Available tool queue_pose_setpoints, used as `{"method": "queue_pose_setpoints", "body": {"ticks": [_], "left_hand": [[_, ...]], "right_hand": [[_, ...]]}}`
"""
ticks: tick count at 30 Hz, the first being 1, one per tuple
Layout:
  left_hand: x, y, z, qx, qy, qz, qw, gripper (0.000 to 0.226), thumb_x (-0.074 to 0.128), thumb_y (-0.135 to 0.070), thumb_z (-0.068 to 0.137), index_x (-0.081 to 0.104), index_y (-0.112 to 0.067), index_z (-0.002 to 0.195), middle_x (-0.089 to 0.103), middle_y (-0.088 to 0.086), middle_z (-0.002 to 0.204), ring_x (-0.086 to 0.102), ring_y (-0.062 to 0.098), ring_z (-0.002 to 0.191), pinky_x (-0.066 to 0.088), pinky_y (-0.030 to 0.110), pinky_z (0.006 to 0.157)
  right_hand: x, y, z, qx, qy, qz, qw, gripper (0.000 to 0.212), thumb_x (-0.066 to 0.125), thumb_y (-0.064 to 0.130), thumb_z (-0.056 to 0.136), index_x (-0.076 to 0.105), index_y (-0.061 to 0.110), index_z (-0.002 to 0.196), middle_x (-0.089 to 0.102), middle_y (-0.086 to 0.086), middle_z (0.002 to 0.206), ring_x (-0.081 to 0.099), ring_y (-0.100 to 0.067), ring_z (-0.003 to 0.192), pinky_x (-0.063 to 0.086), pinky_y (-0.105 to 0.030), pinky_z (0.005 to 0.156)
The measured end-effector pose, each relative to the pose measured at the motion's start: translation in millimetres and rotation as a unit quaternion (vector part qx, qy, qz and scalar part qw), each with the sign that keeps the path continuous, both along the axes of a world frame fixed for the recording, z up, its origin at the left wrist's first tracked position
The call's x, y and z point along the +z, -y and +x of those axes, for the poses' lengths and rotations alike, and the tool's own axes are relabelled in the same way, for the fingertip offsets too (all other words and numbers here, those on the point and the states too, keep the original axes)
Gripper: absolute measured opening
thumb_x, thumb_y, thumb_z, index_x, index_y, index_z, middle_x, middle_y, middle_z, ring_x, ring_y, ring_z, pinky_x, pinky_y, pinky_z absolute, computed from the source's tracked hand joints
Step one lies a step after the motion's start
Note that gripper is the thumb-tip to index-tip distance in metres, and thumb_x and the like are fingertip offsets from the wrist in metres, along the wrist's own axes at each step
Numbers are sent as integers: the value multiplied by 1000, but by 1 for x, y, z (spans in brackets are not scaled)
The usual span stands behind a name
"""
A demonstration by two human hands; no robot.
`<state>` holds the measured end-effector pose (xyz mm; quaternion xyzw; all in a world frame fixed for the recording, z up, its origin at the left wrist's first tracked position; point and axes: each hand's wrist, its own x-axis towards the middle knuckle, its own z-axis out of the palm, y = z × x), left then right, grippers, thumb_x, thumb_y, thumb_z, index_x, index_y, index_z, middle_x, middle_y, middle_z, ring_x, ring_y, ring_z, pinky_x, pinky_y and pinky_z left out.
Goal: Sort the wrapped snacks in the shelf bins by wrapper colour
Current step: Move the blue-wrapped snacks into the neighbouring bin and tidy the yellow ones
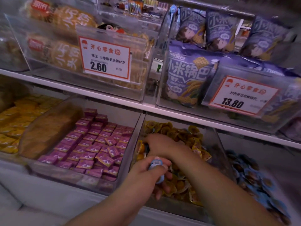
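Our left hand [151,175] pinches a small blue-wrapped snack [156,164] above the clear bin of yellow-wrapped snacks [185,139]; our right hand [158,143] digs there, grip unclear. The clear bin of blue-wrapped snacks [250,175] lies rightward, beyond the right forearm.

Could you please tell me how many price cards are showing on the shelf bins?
2: price card 2.60 on the upper left bin, price card 13.80 on the upper right bin. Others may be hidden.
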<state>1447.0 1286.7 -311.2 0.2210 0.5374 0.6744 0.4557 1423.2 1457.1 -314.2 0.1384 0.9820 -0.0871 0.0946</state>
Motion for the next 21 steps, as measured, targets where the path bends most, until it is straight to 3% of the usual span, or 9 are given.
{"method": "queue_pose_setpoints", "body": {"ticks": [2,6,9,12,14,16,18,21], "left_hand": [[-1,0,-2,-2,7,-2,1000,16,54,-4,96,68,-9,94,67,10,71,58,22,47,36,21,34],[-2,-1,-4,-1,16,-1,1000,22,54,-5,97,71,-14,87,66,11,72,59,23,49,37,22,36],[1,-6,-2,38,26,-4,999,14,52,-4,97,66,-6,99,65,10,70,58,23,50,37,22,36],[7,-14,0,83,60,-4,995,18,50,2,95,65,-5,104,65,15,77,62,25,53,40,23,38],[14,-20,2,100,57,17,993,22,46,4,97,62,-7,108,64,16,85,65,24,57,47,25,41],[15,-26,5,113,9,40,993,21,45,1,100,57,-8,114,67,15,90,70,21,63,55,29,50],[9,-32,8,131,-85,51,986,21,48,-8,101,53,-11,122,74,5,89,74,18,76,61,32,63],[0,-36,11,140,-256,57,955,30,55,-34,98,52,-25,127,70,-9,98,70,12,97,58,39,84]], "right_hand": [[1,2,-1,-2,-11,1,1000,16,69,38,68,63,25,75,64,2,70,64,-21,69,57,-35,64],[10,-9,16,-24,-121,-59,991,14,70,35,74,69,21,79,69,4,80,65,-16,80,51,-31,70],[29,-25,44,-138,-216,-144,956,21,80,33,77,72,24,94,71,5,95,63,-11,89,50,-29,81],[41,-26,82,-252,-246,-206,913,36,74,43,83,67,27,113,67,6,110,62,-10,101,47,-22,91],[44,-19,107,-253,-301,-229,890,20,71,36,88,66,29,106,67,11,103,61,3,88,44,-7,78],[46,-5,128,-257,-342,-285,858,7,67,32,92,68,30,98,70,15,90,62,8,75,42,-5,67],[46,8,142,-277,-381,-322,821,12,63,34,94,71,25,93,71,12,76,62,5,67,44,-9,62],[45,19,155,-312,-456,-306,775,17,61,30,95,69,21,83,67,7,66,60,5,62,44,-10,58]]}}
